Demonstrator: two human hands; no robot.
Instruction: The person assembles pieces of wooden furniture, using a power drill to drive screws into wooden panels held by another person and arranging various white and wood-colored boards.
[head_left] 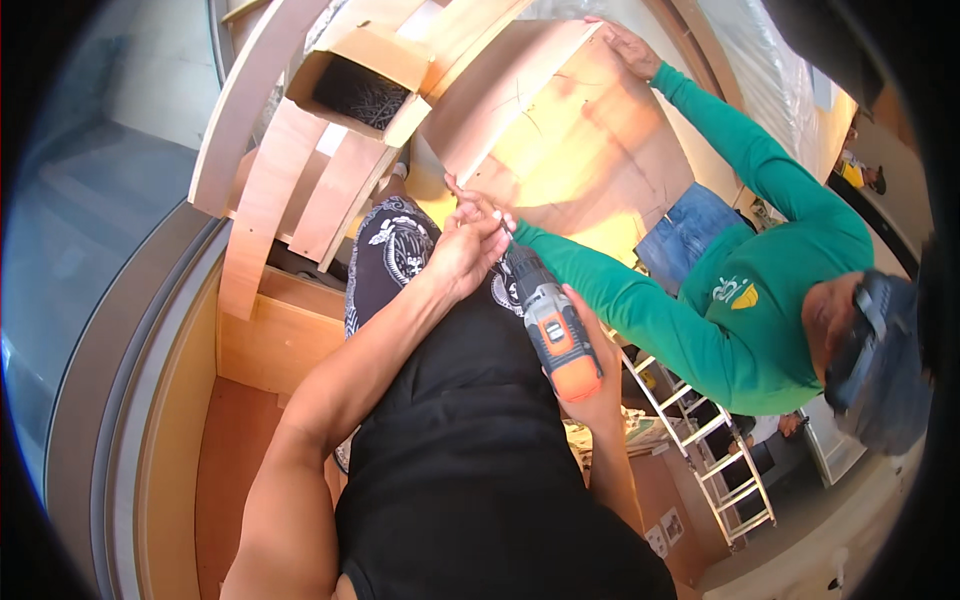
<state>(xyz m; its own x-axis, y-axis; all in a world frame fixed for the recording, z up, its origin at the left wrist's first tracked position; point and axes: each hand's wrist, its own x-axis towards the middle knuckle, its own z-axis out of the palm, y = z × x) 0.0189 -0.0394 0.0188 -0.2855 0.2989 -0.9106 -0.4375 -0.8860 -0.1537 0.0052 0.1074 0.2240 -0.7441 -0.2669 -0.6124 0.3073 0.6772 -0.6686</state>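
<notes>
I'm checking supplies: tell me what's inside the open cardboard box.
The cardboard box holds many thin, dark screws or nails; they cover its bottom and anything beneath the top layer.

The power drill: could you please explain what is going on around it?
The person's right hand grips an orange and grey power drill. The left hand has its fingers bunched near the drill's front end; whether they pinch something is unclear. A co-worker in green has one hand at the far corner of a wooden panel, the other close to the person's left hand. An open cardboard box of dark fasteners sits on curved wooden strips.
</notes>
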